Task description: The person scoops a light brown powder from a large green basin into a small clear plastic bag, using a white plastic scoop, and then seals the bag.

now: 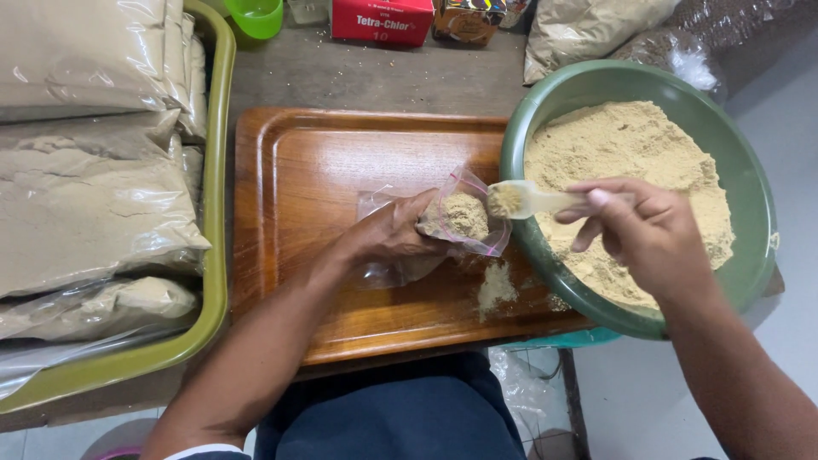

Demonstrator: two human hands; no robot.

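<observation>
So, a small clear zip bag (460, 220) is gripped at its mouth by the left hand (388, 234), over the wooden tray (298, 162). The right hand (648, 230) is clenched on a pale plastic scoop (524, 200), its heaped end right at the bag's opening, at about 9 o'clock off the green bowl (545, 102) of tan powder (630, 145). Powder is already spilled (496, 285) at 6 o'clock, so the mouth is probably best held wide and the scoop tipped slowly.
</observation>
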